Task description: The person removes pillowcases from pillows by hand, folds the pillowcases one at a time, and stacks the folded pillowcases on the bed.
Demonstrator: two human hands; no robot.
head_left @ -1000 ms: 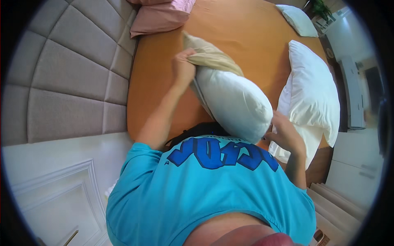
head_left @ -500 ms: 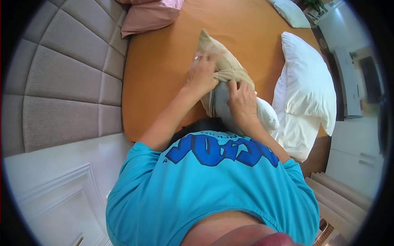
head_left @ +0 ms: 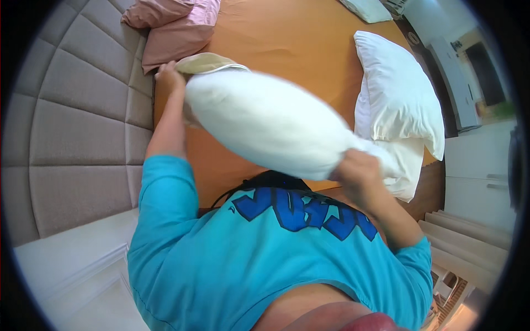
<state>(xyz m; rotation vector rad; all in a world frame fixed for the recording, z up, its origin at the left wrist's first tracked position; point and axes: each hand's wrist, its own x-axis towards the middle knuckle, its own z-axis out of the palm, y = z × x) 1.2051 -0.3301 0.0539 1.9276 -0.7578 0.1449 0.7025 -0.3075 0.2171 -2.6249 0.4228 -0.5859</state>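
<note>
A plump white pillow [head_left: 265, 121] stretches slantwise in front of me over the bed, largely bare. Its left end sits at a beige pillowcase [head_left: 205, 63], which is bunched there with its pale edge showing. My left hand [head_left: 172, 77] is closed on the far left end of the pillowcase, near the headboard. Around the pillow's right end my right hand [head_left: 359, 170] is clenched, slightly blurred by motion. How far the pillow still reaches into the case is hidden.
An orange sheet [head_left: 287, 44] covers the bed. Pink pillows [head_left: 179, 36] lie at the far left against the padded grey headboard [head_left: 80, 132]. White pillows [head_left: 400, 94] are stacked on the right, and another white pillow [head_left: 367, 10] lies at the far edge.
My hands have moved apart, the left toward the headboard with the pillowcase, the right outward with the pillow's end. Most of the white pillow is now exposed; before, the case covered much of it.
</note>
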